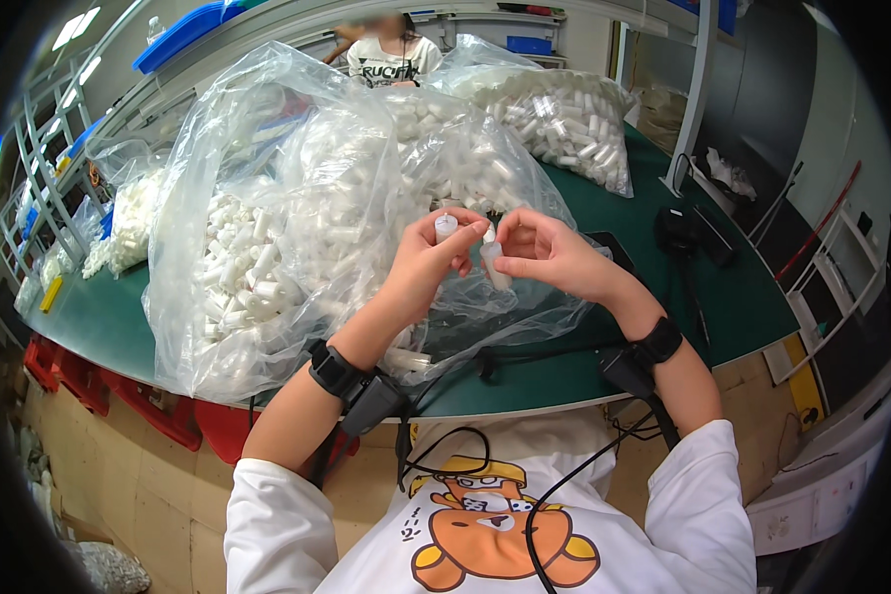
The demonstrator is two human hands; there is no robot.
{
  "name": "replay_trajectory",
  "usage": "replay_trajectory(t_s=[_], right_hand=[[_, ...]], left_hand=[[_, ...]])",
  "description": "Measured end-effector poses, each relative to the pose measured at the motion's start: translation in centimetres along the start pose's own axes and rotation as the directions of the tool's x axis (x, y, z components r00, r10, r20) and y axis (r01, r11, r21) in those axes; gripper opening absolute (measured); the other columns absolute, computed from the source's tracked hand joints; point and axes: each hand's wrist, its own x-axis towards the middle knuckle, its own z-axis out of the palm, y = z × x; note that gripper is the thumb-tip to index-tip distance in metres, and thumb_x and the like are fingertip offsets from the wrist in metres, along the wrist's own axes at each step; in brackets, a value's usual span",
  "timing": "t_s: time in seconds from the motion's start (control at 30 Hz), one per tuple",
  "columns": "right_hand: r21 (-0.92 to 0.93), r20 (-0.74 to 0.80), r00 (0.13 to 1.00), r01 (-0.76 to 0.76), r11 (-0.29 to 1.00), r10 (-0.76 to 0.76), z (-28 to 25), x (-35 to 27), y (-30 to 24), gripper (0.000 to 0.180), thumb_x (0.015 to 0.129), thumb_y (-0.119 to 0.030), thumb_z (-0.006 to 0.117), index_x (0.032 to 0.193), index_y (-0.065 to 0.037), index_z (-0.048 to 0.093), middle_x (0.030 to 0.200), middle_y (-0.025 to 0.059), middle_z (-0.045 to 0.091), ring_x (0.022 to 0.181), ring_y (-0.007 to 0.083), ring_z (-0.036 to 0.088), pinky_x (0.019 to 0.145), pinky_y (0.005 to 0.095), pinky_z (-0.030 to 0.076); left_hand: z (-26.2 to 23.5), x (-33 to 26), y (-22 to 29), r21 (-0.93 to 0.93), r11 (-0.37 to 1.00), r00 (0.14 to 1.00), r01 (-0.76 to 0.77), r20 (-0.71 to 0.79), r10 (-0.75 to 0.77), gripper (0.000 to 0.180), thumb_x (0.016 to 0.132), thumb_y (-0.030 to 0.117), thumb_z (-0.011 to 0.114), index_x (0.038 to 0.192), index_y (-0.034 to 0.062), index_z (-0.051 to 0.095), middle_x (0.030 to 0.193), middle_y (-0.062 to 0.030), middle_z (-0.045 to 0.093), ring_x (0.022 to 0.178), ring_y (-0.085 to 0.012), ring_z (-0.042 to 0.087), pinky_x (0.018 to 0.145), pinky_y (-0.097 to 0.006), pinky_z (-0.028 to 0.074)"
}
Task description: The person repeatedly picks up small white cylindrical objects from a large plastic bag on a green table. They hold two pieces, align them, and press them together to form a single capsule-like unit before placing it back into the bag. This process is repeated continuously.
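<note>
My left hand point(428, 255) is closed around a small white plastic piece point(445, 227) with a narrow tip, which pokes up between thumb and fingers. Close beside it, the fingers of my right hand point(552, 253) pinch a small translucent white bottle point(497, 269), tilted with its lower end down. The fingertips of both hands nearly meet at the bottle's top, where a small white tip point(489, 234) shows; which hand grips it I cannot tell. Both hands are above the near part of a large clear plastic bag point(183, 287) holding many white cylindrical pieces point(238, 257).
Another clear bag of white tubes point(579, 129) lies at the back right of the green table point(733, 297). A black device point(675, 233) with a cable stands on the right. Red stools point(158, 411) sit under the left edge. Across the table is a person point(396, 57).
</note>
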Motion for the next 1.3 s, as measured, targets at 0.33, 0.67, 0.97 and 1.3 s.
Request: replay_trajectory(t_s=[0.33, 0.67, 0.97, 1.3], right_hand=[[-0.055, -0.049, 0.999, -0.001, 0.998, -0.002, 0.0, 0.0, 0.2, 0.022, 0.086, -0.015, 0.059, 0.100, -0.004, 0.047, 0.091, 0.0016, 0.056, 0.086, 0.0076, 0.054, 0.078, 0.0237, 0.042], [0.157, -0.109, 0.986, -0.108, 0.982, 0.126, 0.1, -0.1, -0.5, 0.024, 0.092, -0.022, 0.047, 0.107, -0.004, 0.043, 0.083, 0.0035, 0.052, 0.066, 0.0080, 0.046, 0.063, 0.0232, 0.040], [-0.007, -0.161, 0.984, -0.077, 0.997, 0.075, 0.1, 0.0, -0.6, 0.025, 0.092, -0.027, 0.048, 0.101, -0.004, 0.048, 0.074, -0.0004, 0.052, 0.058, 0.0047, 0.043, 0.054, 0.0197, 0.037], [0.150, -0.201, 0.960, -0.166, 0.975, 0.194, 0.4, -0.2, -1.1, 0.025, 0.093, -0.028, 0.047, 0.099, -0.003, 0.048, 0.064, -0.0046, 0.038, 0.052, 0.0034, 0.031, 0.048, 0.0194, 0.030]], left_hand=[[-0.4, 0.1, -0.2, -0.040, 0.999, 1.000, -0.025, -0.007, 0.024, 0.015, 0.082, 0.015, 0.062, 0.089, 0.0022, 0.059, 0.060, 0.0041, 0.044, 0.054, -0.0044, 0.039, 0.051, -0.021, 0.033], [-0.6, 0.3, -0.2, -0.100, 0.994, 0.998, -0.045, -0.040, 0.042, 0.017, 0.082, 0.013, 0.062, 0.092, 0.0001, 0.058, 0.063, 0.0049, 0.043, 0.057, -0.0043, 0.039, 0.053, -0.021, 0.033], [-0.6, 0.4, -0.2, -0.113, 0.991, 0.997, -0.065, -0.048, 0.060, 0.020, 0.082, 0.014, 0.062, 0.094, -0.0011, 0.057, 0.066, 0.0041, 0.046, 0.058, -0.0043, 0.040, 0.054, -0.021, 0.033], [-0.9, 0.6, -0.5, -0.084, 0.994, 0.997, -0.072, -0.032, 0.070, 0.018, 0.083, 0.013, 0.061, 0.094, -0.0003, 0.057, 0.078, -0.0007, 0.057, 0.059, -0.0046, 0.042, 0.054, -0.020, 0.035]])
